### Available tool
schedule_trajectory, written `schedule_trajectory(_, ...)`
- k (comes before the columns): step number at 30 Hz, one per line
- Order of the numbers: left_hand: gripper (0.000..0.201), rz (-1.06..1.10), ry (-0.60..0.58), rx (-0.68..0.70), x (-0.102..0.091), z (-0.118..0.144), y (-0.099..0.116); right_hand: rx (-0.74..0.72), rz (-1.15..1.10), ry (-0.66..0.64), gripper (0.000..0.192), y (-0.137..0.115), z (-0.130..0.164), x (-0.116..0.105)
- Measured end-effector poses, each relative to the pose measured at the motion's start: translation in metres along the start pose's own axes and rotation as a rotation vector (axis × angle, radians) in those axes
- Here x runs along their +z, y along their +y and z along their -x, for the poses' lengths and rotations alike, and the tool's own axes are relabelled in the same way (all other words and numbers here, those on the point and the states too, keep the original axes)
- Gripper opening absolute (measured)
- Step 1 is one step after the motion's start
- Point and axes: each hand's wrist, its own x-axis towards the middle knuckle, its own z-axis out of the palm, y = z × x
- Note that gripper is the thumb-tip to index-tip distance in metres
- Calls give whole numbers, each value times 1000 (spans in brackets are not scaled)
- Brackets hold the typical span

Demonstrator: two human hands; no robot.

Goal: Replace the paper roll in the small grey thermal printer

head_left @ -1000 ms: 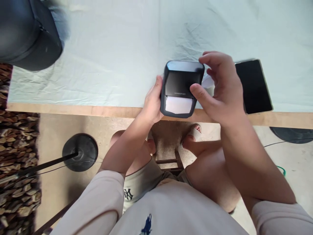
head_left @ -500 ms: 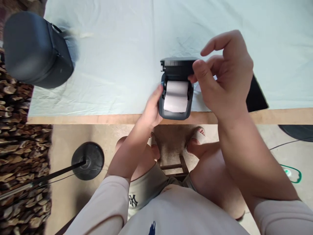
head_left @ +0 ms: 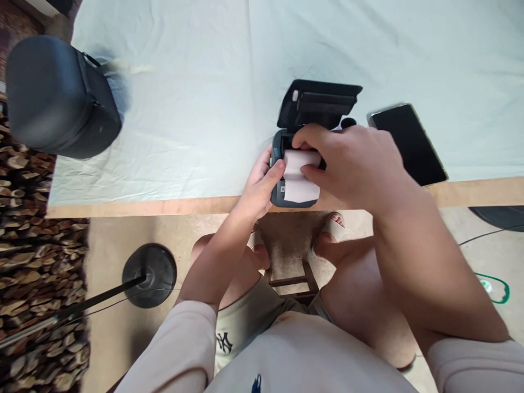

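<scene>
Black printer (head_left: pixel 295 185) sits at the table's (head_left: pixel 135 208) near edge, lid (head_left: pixel 319 103) already flipped up at 12 o'clock. Left hand (head_left: pixel 262 188) clamps the body's left side. Right hand (head_left: pixel 352 164) pinches the white paper roll (head_left: pixel 301 164) in its bay; roll not yet lifted out.

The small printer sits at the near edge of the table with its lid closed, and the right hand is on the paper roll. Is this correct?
Not quite. In the head view the printer has its lid open, tilted back. The rest holds: it sits at the table edge, with the right hand on the paper roll.
</scene>
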Motion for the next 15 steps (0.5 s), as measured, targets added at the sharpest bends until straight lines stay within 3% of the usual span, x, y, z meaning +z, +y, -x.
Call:
schedule_trajectory(3,54,35,40,10,-1,-2,-1,-90,-293,117,48,7,15,-15)
schedule_trajectory(5,45,68,52,16,-2,-5,-2,-88,-608,308,44,22,22,-17)
schedule_trajectory(7,39,88,61,1,-3,-8,-2,-4,-904,496,42,46,23,-7)
schedule_trajectory(9,39,93,77,-34,-4,-10,-2,91,-1113,519,46,71,19,13)
schedule_trajectory(12,45,94,107,-66,-4,-10,0,220,-1133,593,47,101,14,44)
schedule_trajectory(15,49,80,140,-85,-3,-9,3,220,-986,595,45,117,20,54)
